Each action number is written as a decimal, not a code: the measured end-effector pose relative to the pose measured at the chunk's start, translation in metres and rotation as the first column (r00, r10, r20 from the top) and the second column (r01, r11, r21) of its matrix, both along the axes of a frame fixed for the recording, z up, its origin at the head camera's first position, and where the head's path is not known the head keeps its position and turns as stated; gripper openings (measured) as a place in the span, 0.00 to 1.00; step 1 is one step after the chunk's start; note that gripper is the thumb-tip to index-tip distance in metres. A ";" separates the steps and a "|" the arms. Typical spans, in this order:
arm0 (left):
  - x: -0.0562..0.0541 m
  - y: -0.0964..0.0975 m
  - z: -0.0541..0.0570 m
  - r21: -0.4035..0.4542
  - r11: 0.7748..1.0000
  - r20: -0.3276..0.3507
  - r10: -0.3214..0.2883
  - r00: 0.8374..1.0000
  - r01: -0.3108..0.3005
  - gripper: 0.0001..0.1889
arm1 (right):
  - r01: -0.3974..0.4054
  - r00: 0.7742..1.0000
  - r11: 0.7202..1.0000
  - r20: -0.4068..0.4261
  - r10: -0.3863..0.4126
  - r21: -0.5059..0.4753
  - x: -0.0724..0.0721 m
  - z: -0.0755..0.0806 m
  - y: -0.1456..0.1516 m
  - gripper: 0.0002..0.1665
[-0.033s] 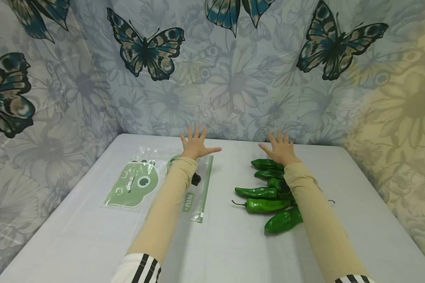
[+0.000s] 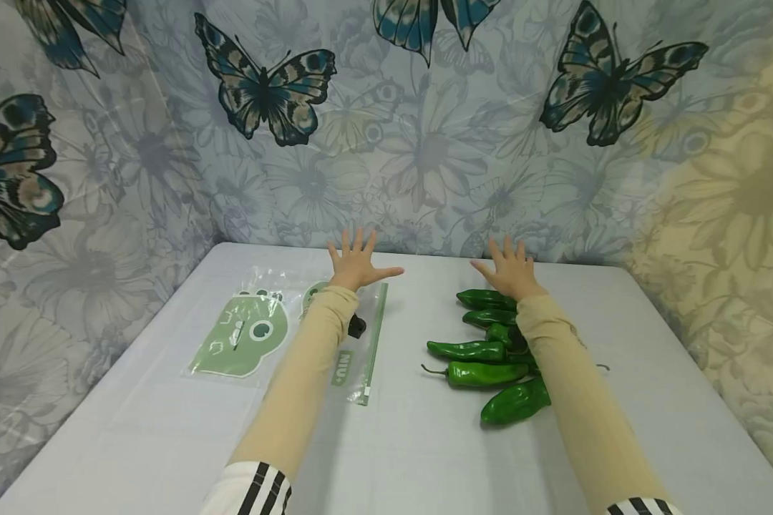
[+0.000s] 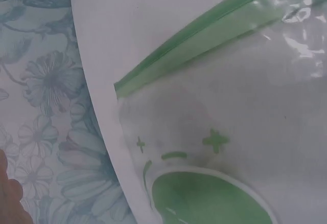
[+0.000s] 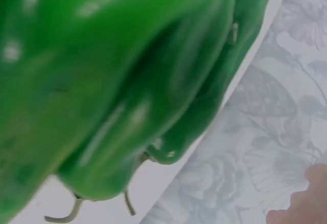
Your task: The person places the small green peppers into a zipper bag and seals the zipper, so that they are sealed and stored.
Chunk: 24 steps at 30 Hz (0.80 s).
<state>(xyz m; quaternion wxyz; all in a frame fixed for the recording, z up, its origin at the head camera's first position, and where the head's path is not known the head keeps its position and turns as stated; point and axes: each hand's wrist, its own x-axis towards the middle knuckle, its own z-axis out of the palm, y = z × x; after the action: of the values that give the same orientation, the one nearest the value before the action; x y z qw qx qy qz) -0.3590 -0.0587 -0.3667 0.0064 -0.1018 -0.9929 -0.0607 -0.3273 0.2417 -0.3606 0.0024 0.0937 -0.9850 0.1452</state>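
My left hand (image 2: 354, 270) is stretched out with fingers spread, over the far edge of a clear zip bag (image 2: 238, 336) printed with a green cartoon face. Its green zip strip (image 3: 189, 55) crosses the left wrist view, where a few fingertips (image 3: 10, 198) show at the left edge. Fingers likewise spread, my right hand (image 2: 514, 277) is just beyond several green peppers (image 2: 486, 373), and my right forearm hides part of them. Peppers (image 4: 153, 106) fill much of the right wrist view, with fingertips (image 4: 306, 203) at its lower right. Neither hand holds anything.
A white table (image 2: 419, 450) carries everything. Cloth with butterflies and flowers (image 2: 425, 157) hangs behind it and along both sides. A small dark shape (image 2: 357, 327) shows on the bag beside my left sleeve (image 2: 303, 379); I cannot tell what it is.
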 end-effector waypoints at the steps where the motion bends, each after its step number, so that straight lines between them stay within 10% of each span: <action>1: 0.000 0.000 0.000 0.007 1.000 0.001 -0.003 1.000 0.003 0.54 | -0.001 1.000 1.000 0.000 0.001 -0.005 -0.001 0.001 0.000 0.49; 13: 0.005 -0.024 0.017 0.138 0.979 0.087 -0.163 0.983 0.151 0.52 | -0.041 0.999 0.995 0.026 0.043 -0.088 0.001 0.006 -0.003 0.49; 24: 0.022 -0.046 0.012 0.260 0.882 -0.023 -0.401 0.916 0.393 0.62 | -0.126 0.992 0.928 -0.016 0.128 -0.351 0.017 0.016 -0.005 0.45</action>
<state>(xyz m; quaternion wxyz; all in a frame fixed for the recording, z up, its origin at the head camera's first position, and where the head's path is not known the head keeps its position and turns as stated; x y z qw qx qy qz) -0.3373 -0.1050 -0.3547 -0.0084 -0.3000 -0.9345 -0.1916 -0.3100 0.2370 -0.3450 0.0064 0.1547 -0.9351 0.3187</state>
